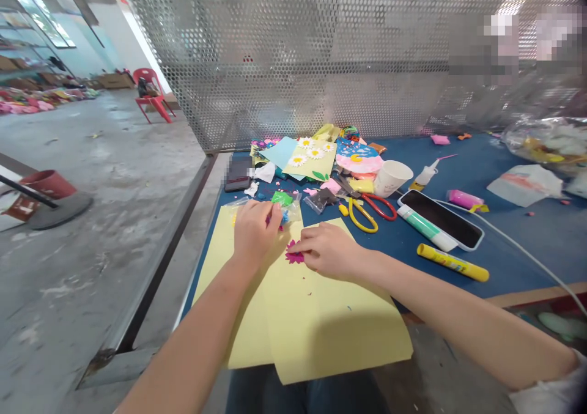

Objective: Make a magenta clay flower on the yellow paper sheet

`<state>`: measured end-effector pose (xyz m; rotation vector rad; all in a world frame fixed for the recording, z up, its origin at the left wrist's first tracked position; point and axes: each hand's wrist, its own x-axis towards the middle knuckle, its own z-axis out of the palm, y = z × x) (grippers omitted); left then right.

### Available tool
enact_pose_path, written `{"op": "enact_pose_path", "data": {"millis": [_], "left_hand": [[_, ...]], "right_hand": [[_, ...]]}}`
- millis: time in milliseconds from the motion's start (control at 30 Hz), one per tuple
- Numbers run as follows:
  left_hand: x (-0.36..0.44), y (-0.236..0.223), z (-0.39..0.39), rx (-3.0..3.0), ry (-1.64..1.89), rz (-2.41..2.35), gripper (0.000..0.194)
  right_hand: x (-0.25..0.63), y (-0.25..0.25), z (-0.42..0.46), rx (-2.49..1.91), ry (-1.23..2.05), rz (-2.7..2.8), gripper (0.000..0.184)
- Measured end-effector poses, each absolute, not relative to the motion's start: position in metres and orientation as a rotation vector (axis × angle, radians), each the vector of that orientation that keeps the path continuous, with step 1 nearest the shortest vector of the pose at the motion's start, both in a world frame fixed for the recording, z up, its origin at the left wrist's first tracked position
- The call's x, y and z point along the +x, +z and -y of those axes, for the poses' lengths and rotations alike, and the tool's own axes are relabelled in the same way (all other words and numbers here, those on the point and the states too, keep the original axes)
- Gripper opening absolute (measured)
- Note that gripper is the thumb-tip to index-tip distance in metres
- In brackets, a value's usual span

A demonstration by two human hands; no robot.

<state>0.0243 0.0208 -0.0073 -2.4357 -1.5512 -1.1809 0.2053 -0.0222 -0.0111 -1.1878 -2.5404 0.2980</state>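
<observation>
A magenta flower with pointed petals (292,256) lies on the pale yellow paper (339,334). My right hand (328,250) has its fingers curled, with the fingertips on that flower. To its left, my left hand (255,233) is closed at the edge of a clear plastic bag (293,211). Small magenta bits show by its fingertips, but I cannot make out what it holds. Beyond the fingers is a bright green piece (281,199), with blue bits close by. Tiny reddish scraps are scattered on the paper.
Yellow-handled scissors (363,217), red-handled scissors (380,207), a paper cup (392,178), a phone (443,215), a green-and-white tube (426,227) and a yellow tube (453,262) stand to the right. Daisy-decorated paper (312,160) lies behind. A perforated metal panel (293,84) borders the blue tabletop (398,267).
</observation>
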Motion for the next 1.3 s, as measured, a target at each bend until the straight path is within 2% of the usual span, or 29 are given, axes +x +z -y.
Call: {"op": "enact_pose_path", "data": {"millis": [67, 367, 467, 567, 700, 900, 1133, 1300], "left_hand": [[0.025, -0.007, -0.021, -2.432, -1.177, 1.560, 0.037], [0.023, -0.007, -0.021, -2.433, -1.129, 1.630, 0.033], [0.023, -0.010, -0.023, -2.442, -1.102, 1.663, 0.020], [0.023, -0.016, -0.025, -2.468, -0.954, 1.717, 0.030], [0.022, -0.021, -0.029, -2.546, -0.790, 1.707, 0.029], [0.022, -0.021, -0.029, -2.563, -0.860, 1.593, 0.012], [0.029, -0.018, -0.023, -2.725, -0.968, 1.193, 0.013], [0.032, -0.016, -0.021, -2.683, -1.098, 1.121, 0.013]], "right_hand": [[0.209, -0.013, 0.022, -1.219, 0.366, 2.440, 0.034], [0.214, -0.020, 0.024, -1.060, 0.242, 2.496, 0.022], [0.216, -0.023, 0.019, -1.102, 0.472, 2.256, 0.023], [0.223, -0.027, 0.011, -1.213, 0.763, 1.868, 0.023], [0.232, -0.032, 0.002, -1.264, 0.839, 1.722, 0.028], [0.234, -0.032, -0.007, -1.279, 0.885, 1.645, 0.030], [0.231, -0.031, -0.005, -1.258, 0.931, 1.681, 0.024], [0.231, -0.028, -0.001, -1.179, 0.854, 1.734, 0.015]]}}
